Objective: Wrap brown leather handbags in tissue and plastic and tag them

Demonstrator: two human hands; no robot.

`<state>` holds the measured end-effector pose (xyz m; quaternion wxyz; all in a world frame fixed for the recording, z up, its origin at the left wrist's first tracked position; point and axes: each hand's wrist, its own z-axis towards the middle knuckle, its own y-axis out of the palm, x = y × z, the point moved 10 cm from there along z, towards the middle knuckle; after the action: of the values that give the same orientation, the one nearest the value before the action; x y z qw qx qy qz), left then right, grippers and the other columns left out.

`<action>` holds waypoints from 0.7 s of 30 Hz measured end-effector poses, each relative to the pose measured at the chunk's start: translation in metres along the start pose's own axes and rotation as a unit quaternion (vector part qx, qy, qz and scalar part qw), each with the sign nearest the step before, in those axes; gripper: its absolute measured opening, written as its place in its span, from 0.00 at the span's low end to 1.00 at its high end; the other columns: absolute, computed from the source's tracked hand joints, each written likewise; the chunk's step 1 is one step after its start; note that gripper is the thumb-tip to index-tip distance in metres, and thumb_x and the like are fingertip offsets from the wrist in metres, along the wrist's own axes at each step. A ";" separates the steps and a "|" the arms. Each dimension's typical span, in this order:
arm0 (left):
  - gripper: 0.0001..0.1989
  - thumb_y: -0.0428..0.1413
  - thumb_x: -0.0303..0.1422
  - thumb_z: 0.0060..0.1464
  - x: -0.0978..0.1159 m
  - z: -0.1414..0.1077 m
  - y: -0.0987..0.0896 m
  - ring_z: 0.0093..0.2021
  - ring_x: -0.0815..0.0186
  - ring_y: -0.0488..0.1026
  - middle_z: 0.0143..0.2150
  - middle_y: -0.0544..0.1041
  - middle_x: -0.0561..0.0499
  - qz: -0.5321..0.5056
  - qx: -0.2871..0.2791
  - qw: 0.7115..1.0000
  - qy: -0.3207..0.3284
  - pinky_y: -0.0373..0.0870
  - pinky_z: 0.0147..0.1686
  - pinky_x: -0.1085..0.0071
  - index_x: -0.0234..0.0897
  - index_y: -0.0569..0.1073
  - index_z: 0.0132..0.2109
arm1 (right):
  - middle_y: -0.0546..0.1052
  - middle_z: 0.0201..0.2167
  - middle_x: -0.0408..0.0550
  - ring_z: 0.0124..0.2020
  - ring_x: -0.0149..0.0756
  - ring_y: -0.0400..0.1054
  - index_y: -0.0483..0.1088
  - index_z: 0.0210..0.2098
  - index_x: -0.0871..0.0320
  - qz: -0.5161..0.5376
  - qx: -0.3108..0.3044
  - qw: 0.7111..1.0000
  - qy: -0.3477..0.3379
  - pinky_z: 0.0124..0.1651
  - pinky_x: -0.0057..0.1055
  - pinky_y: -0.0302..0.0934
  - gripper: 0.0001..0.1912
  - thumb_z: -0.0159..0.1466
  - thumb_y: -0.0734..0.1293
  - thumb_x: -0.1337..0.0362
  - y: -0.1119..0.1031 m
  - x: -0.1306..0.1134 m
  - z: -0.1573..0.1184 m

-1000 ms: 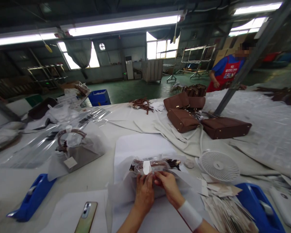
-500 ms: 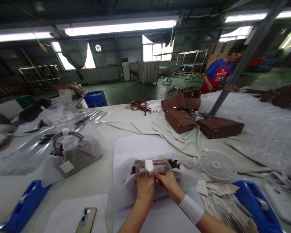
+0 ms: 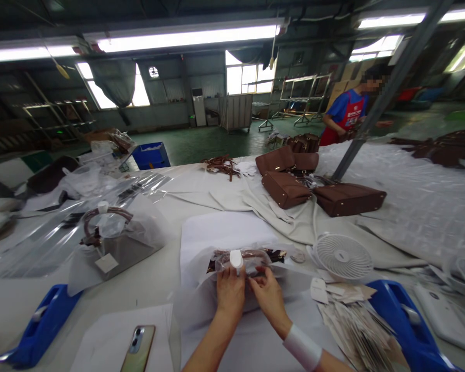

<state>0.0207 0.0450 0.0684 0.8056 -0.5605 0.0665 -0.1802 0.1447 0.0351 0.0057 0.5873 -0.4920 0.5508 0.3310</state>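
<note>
A bag in translucent wrapping (image 3: 201, 298) lies before me on white sheets, its brown handles (image 3: 251, 254) at the far side under clear plastic. A white tab (image 3: 236, 259) stands on the handles. My left hand (image 3: 231, 290) presses on the wrapping just below the tab, fingers close together; what they grip, if anything, is hidden. Beside it, my right hand (image 3: 267, 295), with a white band (image 3: 303, 347) round the wrist, has bent fingers at the plastic by the handles. Its thumb and forefinger are near each other; anything between them is too small to tell.
Another wrapped bag (image 3: 127, 253) stands left. Blue tape dispensers (image 3: 48, 323) flank the work, with a phone (image 3: 139, 346), paper tags (image 3: 356, 325) and a white fan (image 3: 341, 256). Brown bags (image 3: 349, 199) lie beyond. A person in a red apron (image 3: 351, 113) stands behind a slanted post (image 3: 387, 98).
My right hand has turned more upright, its fingers shifting up and right over the plastic near the handles. My left hand stays by the white tab. The view has shifted slightly.
</note>
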 end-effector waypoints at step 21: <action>0.11 0.47 0.22 0.58 0.031 0.033 0.021 0.40 0.53 0.72 0.38 0.75 0.36 0.034 -0.213 0.976 0.014 0.65 0.38 0.62 0.24 0.72 0.43 | 0.77 0.46 0.54 0.43 0.43 0.73 0.46 0.68 0.57 -0.281 -0.058 0.922 -0.260 0.48 0.42 0.67 0.31 0.66 0.55 0.68 -0.026 0.015 -0.050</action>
<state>0.0642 0.0695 0.0638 0.6724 -0.7140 0.1338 -0.1421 0.1552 -0.0222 0.0007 0.7492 -0.5563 0.1976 0.3004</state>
